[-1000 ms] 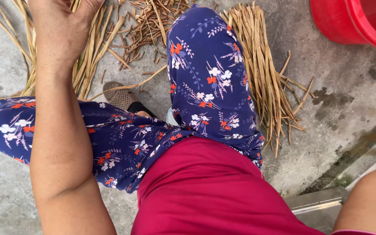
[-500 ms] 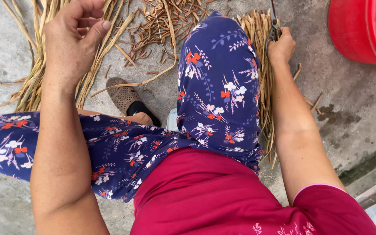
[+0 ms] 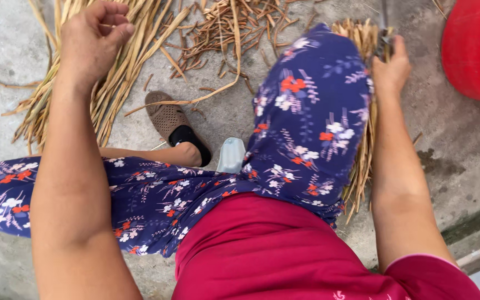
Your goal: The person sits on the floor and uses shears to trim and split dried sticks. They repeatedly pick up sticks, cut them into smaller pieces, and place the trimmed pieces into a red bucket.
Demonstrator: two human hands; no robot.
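Trousers [image 3: 306, 122]: navy, white and red-orange flower print. Shirt [image 3: 273, 255]: plain magenta-red, small pale motif near hem. Straw [image 3: 123, 61]: tan, dry yellow-brown. Sandal [image 3: 165, 114]: brown, black heel part. Tub [image 3: 473, 50]: bright red. Floor [image 3: 456, 144]: grey, dark stains.

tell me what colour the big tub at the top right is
Red. The plastic tub shows at the top right edge of the head view, only partly in frame.
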